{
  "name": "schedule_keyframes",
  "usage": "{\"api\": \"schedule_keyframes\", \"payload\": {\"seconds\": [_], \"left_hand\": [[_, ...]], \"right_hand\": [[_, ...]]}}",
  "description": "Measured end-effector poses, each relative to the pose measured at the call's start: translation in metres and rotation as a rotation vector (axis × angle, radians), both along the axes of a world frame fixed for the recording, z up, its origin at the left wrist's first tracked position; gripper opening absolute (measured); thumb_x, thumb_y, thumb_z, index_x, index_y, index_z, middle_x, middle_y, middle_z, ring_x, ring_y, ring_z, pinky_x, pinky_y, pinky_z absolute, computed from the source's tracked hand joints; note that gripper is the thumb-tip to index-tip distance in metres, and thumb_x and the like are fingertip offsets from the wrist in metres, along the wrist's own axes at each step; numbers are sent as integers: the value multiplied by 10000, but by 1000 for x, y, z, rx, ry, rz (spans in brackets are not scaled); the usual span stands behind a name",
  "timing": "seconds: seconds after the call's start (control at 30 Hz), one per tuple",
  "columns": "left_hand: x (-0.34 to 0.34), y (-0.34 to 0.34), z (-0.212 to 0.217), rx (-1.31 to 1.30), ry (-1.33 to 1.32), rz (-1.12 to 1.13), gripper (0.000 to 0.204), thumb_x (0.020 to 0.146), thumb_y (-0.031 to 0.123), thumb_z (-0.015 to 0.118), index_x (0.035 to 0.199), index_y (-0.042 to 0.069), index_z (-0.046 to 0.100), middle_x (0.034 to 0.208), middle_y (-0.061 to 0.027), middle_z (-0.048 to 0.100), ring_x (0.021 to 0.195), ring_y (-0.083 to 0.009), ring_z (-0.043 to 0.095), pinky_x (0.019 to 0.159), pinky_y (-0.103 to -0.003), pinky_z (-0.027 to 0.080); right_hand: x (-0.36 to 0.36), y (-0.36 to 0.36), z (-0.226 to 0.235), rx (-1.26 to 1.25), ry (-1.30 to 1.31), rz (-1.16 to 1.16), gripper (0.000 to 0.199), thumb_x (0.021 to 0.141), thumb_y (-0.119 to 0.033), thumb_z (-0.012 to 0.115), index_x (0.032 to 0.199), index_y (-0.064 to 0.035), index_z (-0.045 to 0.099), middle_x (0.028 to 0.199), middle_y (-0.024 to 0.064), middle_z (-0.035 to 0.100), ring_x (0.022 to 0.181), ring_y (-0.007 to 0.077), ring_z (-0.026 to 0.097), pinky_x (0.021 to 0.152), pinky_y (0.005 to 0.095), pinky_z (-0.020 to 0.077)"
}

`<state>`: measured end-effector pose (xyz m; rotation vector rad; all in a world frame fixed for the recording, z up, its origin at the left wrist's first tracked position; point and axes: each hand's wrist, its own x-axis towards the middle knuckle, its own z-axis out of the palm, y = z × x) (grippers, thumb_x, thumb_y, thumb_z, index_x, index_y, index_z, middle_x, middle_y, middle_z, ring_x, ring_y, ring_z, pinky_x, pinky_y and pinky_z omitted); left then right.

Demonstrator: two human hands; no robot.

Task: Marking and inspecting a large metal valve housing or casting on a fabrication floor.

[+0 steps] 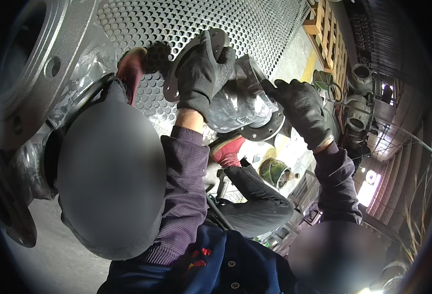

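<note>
A dark grey metal casting (243, 103) with round flanges, like a valve body, lies in front of me. Its far left flange (220, 38) has bolt holes, and another flange (267, 128) shows at its lower right. My left hand (203, 73), in a dark knit glove, is closed over the left flange's edge, with some fingertips hidden. At the casting's right rim, my right hand (301, 105), also gloved, has curled fingers; its leading fingertips meet the rim. Whether it holds anything small there is hidden.
Large flanged castings (54, 63) crowd the left side. Beneath lies a perforated metal plate (142, 24). Red shoes (229, 149) and a bent dark-trousered leg (255, 210) are below the casting. A green cylindrical part (274, 172) and wooden pallet (329, 39) stand right.
</note>
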<state>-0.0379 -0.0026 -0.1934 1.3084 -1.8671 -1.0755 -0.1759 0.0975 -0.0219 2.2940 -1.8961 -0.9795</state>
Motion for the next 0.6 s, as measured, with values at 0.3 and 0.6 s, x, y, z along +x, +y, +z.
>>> {"api": "schedule_keyframes", "payload": {"seconds": [0.3, 0.6], "left_hand": [[-6, 3, 0, 22, -9, -3, 760, 842, 508, 579, 1398, 36, 367, 1091, -243, 629, 899, -374, 662, 742, -428, 541], [-7, 5, 0, -29, -23, 16, 749, 841, 537, 569, 1382, 48, 397, 1059, -222, 645, 885, -368, 666, 731, -424, 550]], "right_hand": [[-2, -2, 5, 0, 85, -141, 290, 863, -133, 552, 1126, -224, 636, 793, 25, 652, 777, 227, 660, 671, 361, 528], [10, -15, 2, 87, 93, -14, 279, 820, -146, 581, 1073, -229, 663, 804, 12, 660, 780, 212, 659, 667, 350, 526]]}}
